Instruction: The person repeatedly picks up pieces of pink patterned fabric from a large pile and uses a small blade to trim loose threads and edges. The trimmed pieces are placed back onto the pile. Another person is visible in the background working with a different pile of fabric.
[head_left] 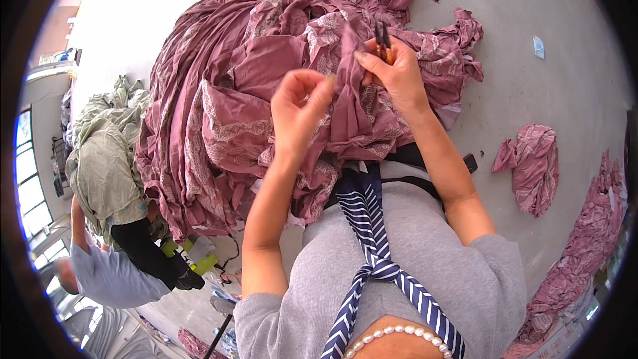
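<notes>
A big heap of dusty-pink cloth (pixel 262 63) with pale lace-like bands spreads in front of me and down over my lap. My right hand (pixel 401 83) is closed around small thread snips (pixel 383 43), their dark blades pointing away from me and some orange showing at the grip. A raised fold of the pink cloth (pixel 349 73) stands against that hand's fingertips. Just left of this fold, my left hand (pixel 298 110) is closed in a pinch, thumb against forefinger, slightly blurred. Whatever lies between its fingertips is too small to make out.
At the left, another person (pixel 116 272) bends beside a pile of pale green cloth (pixel 106 153). A pink bundle (pixel 531 166) lies on the grey floor at right, near a long pink heap (pixel 581 252). A small light-blue scrap (pixel 538 47) lies farther off.
</notes>
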The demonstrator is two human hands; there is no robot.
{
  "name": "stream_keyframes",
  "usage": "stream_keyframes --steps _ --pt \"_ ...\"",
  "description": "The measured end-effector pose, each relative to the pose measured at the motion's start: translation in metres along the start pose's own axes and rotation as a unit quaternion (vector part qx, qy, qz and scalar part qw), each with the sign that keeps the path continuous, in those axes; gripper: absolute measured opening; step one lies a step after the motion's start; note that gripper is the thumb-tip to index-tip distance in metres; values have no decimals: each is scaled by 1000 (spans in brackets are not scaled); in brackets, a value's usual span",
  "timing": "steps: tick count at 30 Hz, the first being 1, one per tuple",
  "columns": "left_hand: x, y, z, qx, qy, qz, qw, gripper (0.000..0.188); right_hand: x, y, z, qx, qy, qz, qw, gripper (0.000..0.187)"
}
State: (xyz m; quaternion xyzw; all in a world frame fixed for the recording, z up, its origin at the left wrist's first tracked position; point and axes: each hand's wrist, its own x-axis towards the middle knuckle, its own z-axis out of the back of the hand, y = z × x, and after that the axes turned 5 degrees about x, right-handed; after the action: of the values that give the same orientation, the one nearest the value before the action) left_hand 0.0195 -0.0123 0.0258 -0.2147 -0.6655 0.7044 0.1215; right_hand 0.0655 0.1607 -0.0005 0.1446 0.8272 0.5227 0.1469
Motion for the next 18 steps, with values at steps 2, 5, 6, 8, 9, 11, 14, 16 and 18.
stream_keyframes --steps 2,5,6,8,9,11,14,16,18 --pt "-19 -2 -8 167 -10 -60 984 23 0 1 1 6 -17 8 1000 11" --pt "-31 -4 -16 330 15 -120 936 25 -3 6 -5 16 -36 15 999 13" --pt "-31 0 -16 350 24 -121 929 21 -4 9 -7 14 -43 22 999 13" --pt "-30 4 -15 364 39 -122 923 15 -6 12 -12 17 -57 46 997 13" --pt "-30 5 -15 357 46 -123 925 12 -7 13 -13 20 -64 63 996 13" --pt "-28 5 -12 335 34 -130 933 8 -11 16 -14 27 -86 85 992 13" --pt "-17 -6 2 298 -23 -111 948 9 -21 28 -6 32 -111 93 989 11" --pt "-17 -15 6 223 -17 -116 968 10 -24 30 -3 55 -112 131 984 9" --pt "-25 -25 0 247 -2 -190 950 19 -26 31 -3 63 -108 140 982 8"
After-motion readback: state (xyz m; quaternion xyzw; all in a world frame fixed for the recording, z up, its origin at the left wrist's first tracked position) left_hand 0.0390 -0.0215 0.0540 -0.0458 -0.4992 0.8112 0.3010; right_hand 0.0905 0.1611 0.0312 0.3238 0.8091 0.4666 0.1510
